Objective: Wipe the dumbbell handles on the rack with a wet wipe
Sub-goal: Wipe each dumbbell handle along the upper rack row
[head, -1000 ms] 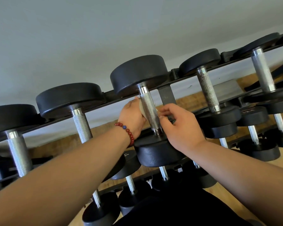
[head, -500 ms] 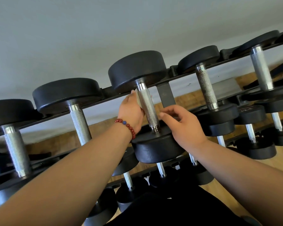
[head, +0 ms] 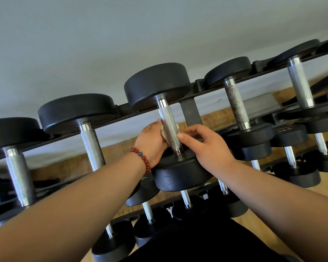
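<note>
The wet wipe is held bunched in the left hand and pressed against the left and rear of the knurled handle of the middle dumbbell, which is cradled on the top tier of the rack. A corner of the wipe can be seen just right of the handle. The right hand is brought in from the right, fingers loosely bent, thumb tip beside the handle. Whether that corner is pinched by it cannot be told.

Several slips are judged possible. The thin wipe could be snagged and torn on the coarse knurling if it is dragged hard. The near side of the handle could be left unwiped, since it is uncovered at present. The dumbbell could be rolled in its cradle by a firm twist. The right fingers could be caught against the upright bracket just behind them.
</note>
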